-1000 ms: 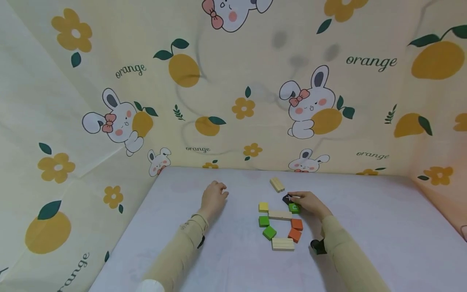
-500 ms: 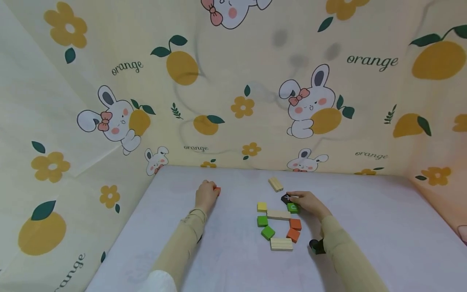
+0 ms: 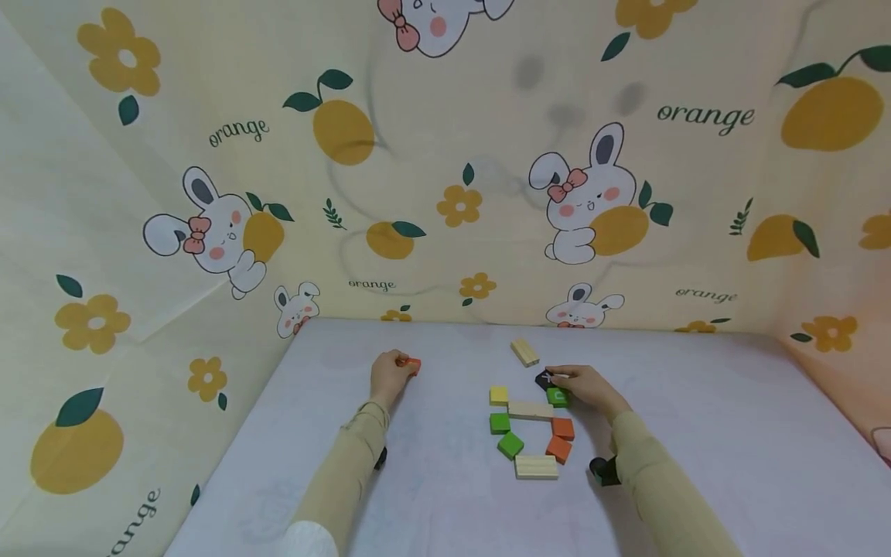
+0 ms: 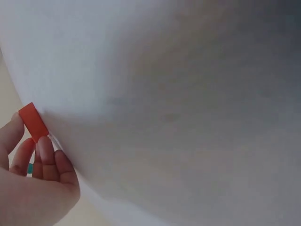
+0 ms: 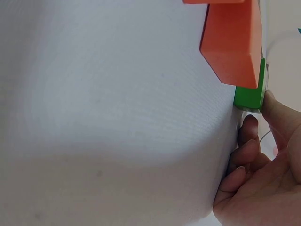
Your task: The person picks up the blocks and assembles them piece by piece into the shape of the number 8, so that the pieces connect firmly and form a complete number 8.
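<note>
My left hand (image 3: 387, 377) pinches a small orange-red block (image 3: 414, 366) between thumb and fingers, on the left side of the table. The left wrist view shows this block (image 4: 34, 121) upheld at the fingertips. At right, my right hand (image 3: 590, 388) holds a black block (image 3: 543, 379) with a white mark, beside a green block (image 3: 558, 398). In the right wrist view the thumb lies close to the green block (image 5: 250, 96), and the black block is hidden. A pale wooden plank (image 3: 530, 411) lies between the green block and a yellow block (image 3: 498, 395).
Below the plank, two green blocks (image 3: 500, 423) and two orange blocks (image 3: 562, 428) form the sides of a ring, with a wooden plank (image 3: 536, 467) at its near end. Another wooden plank (image 3: 525, 353) lies apart, farther back. A patterned cloth (image 3: 418, 255) stands behind the table.
My left hand has shifted slightly left and taken hold of the orange-red block, which now shows at its fingertips. My right hand stays at the black block.
</note>
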Demonstrator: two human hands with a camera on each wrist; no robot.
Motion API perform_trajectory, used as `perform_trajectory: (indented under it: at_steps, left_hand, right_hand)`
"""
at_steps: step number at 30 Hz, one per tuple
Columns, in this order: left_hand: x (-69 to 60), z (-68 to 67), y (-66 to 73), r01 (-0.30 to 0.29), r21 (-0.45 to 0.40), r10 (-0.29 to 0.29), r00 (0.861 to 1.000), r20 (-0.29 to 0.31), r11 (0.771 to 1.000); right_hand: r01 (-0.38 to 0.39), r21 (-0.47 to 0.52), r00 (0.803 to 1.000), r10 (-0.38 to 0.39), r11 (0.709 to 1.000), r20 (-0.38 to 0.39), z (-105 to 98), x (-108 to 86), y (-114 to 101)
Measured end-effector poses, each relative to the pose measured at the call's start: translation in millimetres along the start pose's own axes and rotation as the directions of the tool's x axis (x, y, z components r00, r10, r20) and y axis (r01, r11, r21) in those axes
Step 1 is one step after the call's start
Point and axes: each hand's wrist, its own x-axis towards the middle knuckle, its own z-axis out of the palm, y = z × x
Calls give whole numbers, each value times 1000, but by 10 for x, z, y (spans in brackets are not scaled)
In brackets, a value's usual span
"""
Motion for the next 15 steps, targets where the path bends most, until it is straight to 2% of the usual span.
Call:
perform_trajectory:
  at_steps: [4, 8, 15]
  left_hand:
    - [-21, 14, 52, 18, 7, -18, 999, 32, 1000]
    - [-61, 82, 129, 45, 17, -46, 996, 80, 999]
    - [-120, 255, 303, 12, 33, -16, 993, 117, 999]
  right_hand:
    - [-6, 13, 1000, 6, 1000, -1, 5, 2, 2]
    - [-19, 17, 1000, 19, 1000, 3, 9, 12, 8]
    - [-3, 7, 1000, 3, 1000, -1, 16, 12, 17]
